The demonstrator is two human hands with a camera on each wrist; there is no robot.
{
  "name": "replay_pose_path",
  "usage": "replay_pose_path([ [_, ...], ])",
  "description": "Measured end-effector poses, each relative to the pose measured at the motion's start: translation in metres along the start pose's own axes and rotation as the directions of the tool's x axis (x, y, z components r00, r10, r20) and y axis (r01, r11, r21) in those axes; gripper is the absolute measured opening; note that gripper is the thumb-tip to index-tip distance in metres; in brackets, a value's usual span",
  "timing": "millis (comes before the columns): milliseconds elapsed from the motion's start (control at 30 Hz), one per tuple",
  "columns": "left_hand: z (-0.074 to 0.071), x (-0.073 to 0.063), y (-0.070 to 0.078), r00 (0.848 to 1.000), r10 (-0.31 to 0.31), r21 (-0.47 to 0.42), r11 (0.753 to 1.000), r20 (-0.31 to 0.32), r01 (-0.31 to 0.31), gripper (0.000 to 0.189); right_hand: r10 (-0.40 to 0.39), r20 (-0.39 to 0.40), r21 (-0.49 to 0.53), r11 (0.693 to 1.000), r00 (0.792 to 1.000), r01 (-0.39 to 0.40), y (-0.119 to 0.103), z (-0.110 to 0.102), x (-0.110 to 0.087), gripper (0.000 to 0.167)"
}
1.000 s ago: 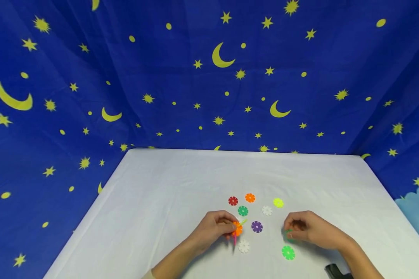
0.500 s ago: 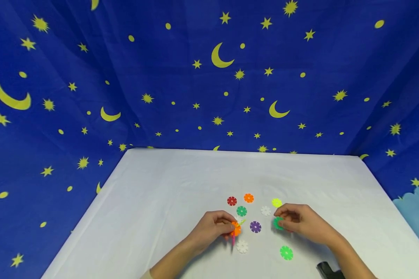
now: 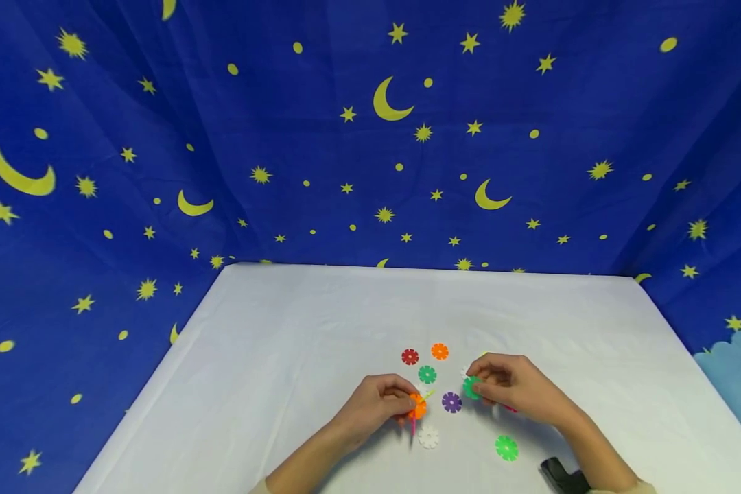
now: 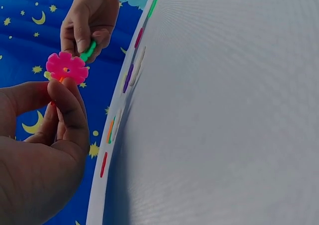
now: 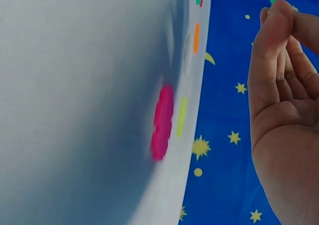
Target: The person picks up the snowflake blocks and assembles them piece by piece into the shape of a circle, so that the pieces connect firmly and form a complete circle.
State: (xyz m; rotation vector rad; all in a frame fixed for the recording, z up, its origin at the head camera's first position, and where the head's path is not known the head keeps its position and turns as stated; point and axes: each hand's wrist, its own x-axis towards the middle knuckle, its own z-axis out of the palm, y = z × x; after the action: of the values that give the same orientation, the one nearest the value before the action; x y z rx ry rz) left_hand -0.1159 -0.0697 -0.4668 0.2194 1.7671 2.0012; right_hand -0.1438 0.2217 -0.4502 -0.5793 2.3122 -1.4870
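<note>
My left hand (image 3: 379, 405) pinches a small cluster of joined notched plastic discs: an orange disc (image 3: 418, 406) in front, a pink disc (image 4: 67, 68) and a yellow-green one (image 3: 429, 394). In the left wrist view the pink disc stands up above the fingertips. My right hand (image 3: 525, 387) pinches a green notched disc (image 3: 472, 388) between thumb and forefinger, held to the right of the cluster with a gap between them. Below the two hands lie a purple disc (image 3: 451, 402) and a white disc (image 3: 429, 437) on the table.
Red (image 3: 410, 357), orange (image 3: 440, 351) and teal (image 3: 427, 374) discs lie behind the hands on the white table (image 3: 321, 309). A bright green disc (image 3: 506, 448) lies nearer. A pink disc (image 5: 163, 122) sits under the right hand. A black object (image 3: 562, 476) is by the right forearm.
My right hand has moved left and slightly away from me with the green disc, toward the left hand. The left hand stays in place with its cluster.
</note>
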Motion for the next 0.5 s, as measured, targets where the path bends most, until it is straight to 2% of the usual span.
replay_pose_path([
  [233, 0.001, 0.001, -0.003, 1.0, 0.009, 0.011, 1.0, 0.004, -0.01, 0.016, 0.017, -0.007, 0.029, 0.999, 1.0, -0.017, -0.006, 0.01, 0.007, 0.031],
  [500, 0.0, 0.0, -0.002, 1.0, 0.012, 0.035, 0.999, 0.005, -0.012, 0.016, -0.008, -0.005, 0.115, 0.993, 1.0, 0.009, -0.01, 0.023, 0.015, 0.035],
])
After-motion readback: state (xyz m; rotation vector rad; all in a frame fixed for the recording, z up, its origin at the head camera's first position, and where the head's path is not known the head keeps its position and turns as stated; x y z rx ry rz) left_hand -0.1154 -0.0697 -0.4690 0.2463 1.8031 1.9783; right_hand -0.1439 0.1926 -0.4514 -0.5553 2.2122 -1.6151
